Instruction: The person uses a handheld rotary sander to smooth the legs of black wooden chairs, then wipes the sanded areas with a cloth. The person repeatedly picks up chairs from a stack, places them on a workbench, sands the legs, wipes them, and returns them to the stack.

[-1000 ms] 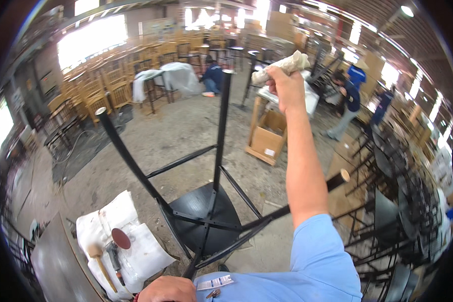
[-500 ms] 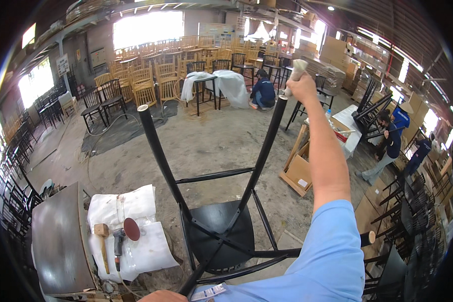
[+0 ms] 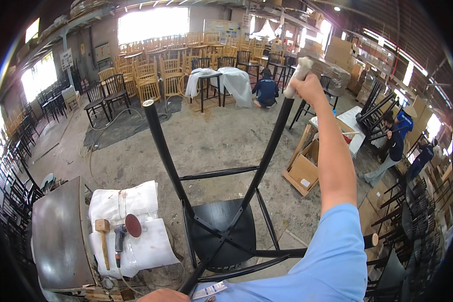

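A black wooden stool (image 3: 221, 229) stands upside down before me, its round seat low and its legs pointing up and outward. My right hand (image 3: 307, 89) is closed round a wadded off-white cloth (image 3: 300, 73), at the top of the far right leg (image 3: 274, 138). The cloth hides that leg's end. The far left leg (image 3: 161, 146) shows a bare pale wood tip. At the bottom edge, my left hand (image 3: 163, 296) lies beside the near left leg (image 3: 192, 281). Only its back shows; the fingers are hidden.
On white padding (image 3: 161, 241) at left lie a wooden mallet (image 3: 102, 226) and a disc sander (image 3: 121, 241), next to a dark panel (image 3: 60, 234). A cardboard box (image 3: 304, 173) sits on the right. Co-workers are at the back (image 3: 266, 90) and far right (image 3: 395, 146). Stacked chairs (image 3: 173, 70) line the back.
My right hand and the cloth have come down slightly onto the far right leg's end, where pale wood showed before. The view has shifted a little.
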Demonstrator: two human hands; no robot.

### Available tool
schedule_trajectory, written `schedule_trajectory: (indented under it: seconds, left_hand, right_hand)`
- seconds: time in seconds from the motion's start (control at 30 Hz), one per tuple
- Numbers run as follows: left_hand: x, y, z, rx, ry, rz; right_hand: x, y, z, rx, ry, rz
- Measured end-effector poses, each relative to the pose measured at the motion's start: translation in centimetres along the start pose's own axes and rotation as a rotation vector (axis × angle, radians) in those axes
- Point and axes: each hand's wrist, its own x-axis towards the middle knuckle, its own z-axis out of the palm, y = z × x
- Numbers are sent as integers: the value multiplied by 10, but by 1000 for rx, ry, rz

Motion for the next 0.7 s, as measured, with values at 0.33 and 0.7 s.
schedule_trajectory:
  seconds: [0.33, 0.7]
  left_hand:
    - [2, 0, -1, 13, -12, -10]
    - [-2, 8, 6, 88, 12, -30]
  right_hand:
    - [-6, -7, -5, 68, -93, 73]
    - [-8, -35, 24, -25, 138, -85]
